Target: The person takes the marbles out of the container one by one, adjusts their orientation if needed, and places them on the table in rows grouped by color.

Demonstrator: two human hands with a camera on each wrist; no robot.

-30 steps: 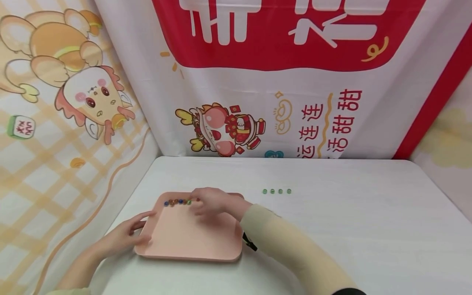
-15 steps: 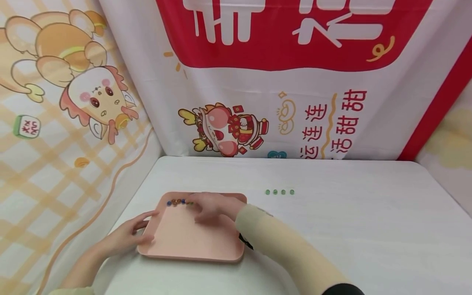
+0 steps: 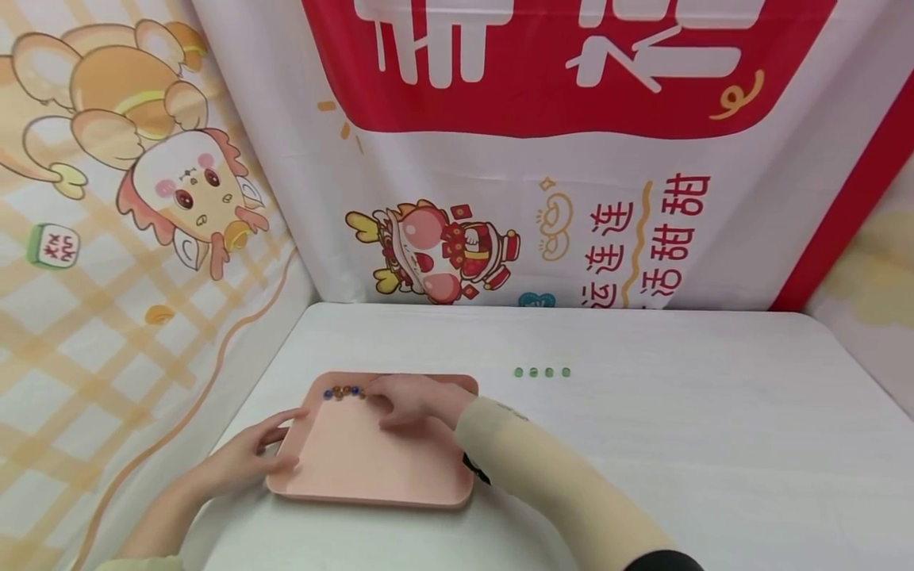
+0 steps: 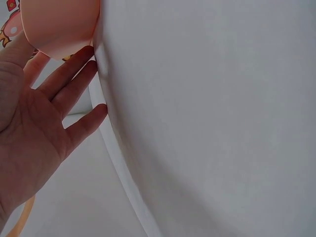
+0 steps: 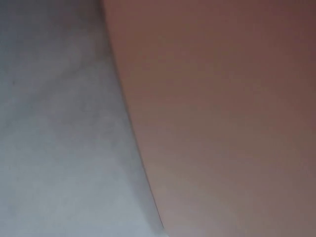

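A shallow pink tray point(image 3: 343, 468) lies on the white table in the head view. Blue and brown marbles point(image 3: 346, 391) cluster in its far left corner. My left hand point(image 3: 239, 454) holds the tray's left side, thumb and forefinger over the rim. In the left wrist view the other fingers point(image 4: 74, 91) of that hand stretch along the table's edge, beside the tray point(image 4: 59, 24). Reaching across the tray, my right hand point(image 3: 410, 399) has its fingertips down at the right end of the marble cluster. Those fingertips hide what lies under them; I cannot tell whether they pinch a marble.
Several green marbles point(image 3: 541, 372) stand in a spaced row on the table point(image 3: 643, 444), right of the tray. Behind the table hangs a printed red and white cloth point(image 3: 557, 95); a patterned cloth point(image 3: 143, 317) covers the left side. The right wrist view is blurred tray and table.
My right hand has shifted slightly left onto the end of the marble cluster. A green marble that showed there earlier is now out of sight at the fingertips. My left hand stays at the tray.
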